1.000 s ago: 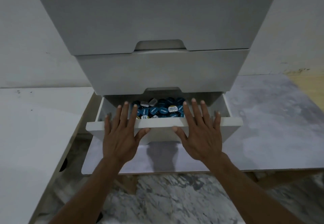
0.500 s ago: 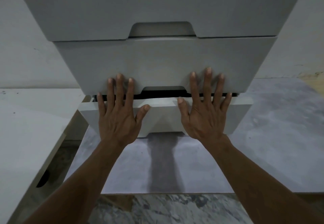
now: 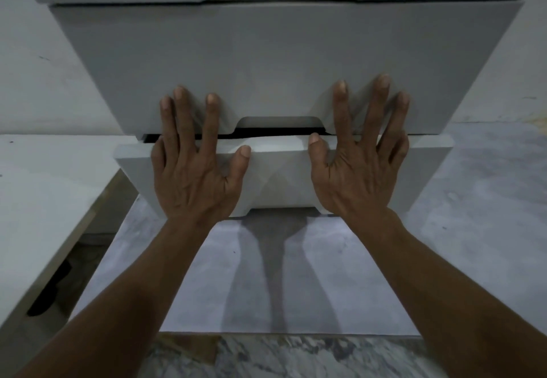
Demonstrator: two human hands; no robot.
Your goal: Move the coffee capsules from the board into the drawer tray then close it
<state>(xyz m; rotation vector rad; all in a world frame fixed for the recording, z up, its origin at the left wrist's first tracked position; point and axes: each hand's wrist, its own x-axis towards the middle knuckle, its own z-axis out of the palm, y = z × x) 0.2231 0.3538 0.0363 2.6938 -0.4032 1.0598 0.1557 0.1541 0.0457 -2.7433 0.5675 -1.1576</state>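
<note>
The bottom drawer (image 3: pixel 278 176) of a grey drawer unit stands almost shut, with only a thin dark gap along its top edge. My left hand (image 3: pixel 192 170) presses flat on the drawer's front at the left, fingers straight and spread. My right hand (image 3: pixel 358 167) presses flat on the front at the right, its fingertips reaching up over the middle drawer (image 3: pixel 281 61). The coffee capsules are hidden inside the drawer.
The drawer unit stands on a pale marbled board (image 3: pixel 296 274) whose front edge is near me. A white table surface (image 3: pixel 44 200) lies to the left, with a dark gap between it and the board. A white wall is behind.
The drawer slid inward from half open, with blue capsules showing, to almost shut. Both hands moved forward with its front, and my head came closer.
</note>
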